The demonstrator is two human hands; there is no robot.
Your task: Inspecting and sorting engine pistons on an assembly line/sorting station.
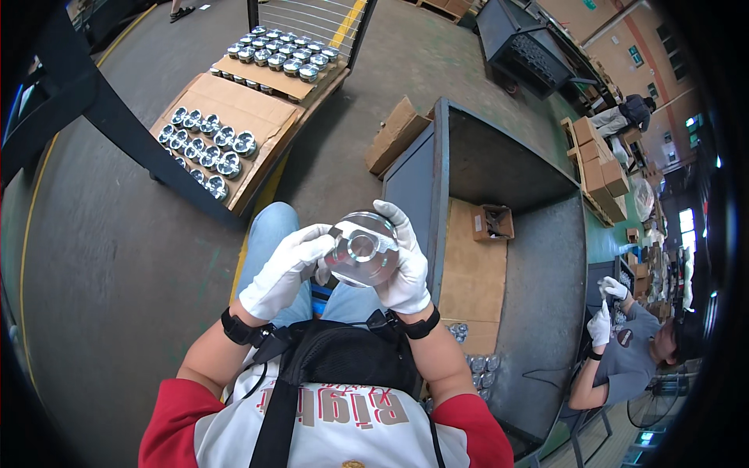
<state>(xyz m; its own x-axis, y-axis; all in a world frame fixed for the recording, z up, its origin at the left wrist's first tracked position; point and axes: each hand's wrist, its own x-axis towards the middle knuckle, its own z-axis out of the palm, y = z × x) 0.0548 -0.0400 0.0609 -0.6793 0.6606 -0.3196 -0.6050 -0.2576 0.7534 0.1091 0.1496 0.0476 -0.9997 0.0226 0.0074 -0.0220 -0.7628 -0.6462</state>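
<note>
Between my two hands, above my lap, is a shiny metal piston (363,264), its round machined face turned up toward me. My left hand (282,269), in a white glove, grips its left edge with thumb and fingers. On the opposite side my right hand (407,269), gloved too, is closed around the rim, one finger reaching along the upper edge. What lies under the piston is hidden from view.
Rows of pistons (209,148) stand on cardboard on a cart (273,152) ahead to the left. At my right is a grey metal bin (538,288) with a small cardboard box (493,223) and more pistons (482,366) inside. A gloved co-worker (624,343) sits beyond it.
</note>
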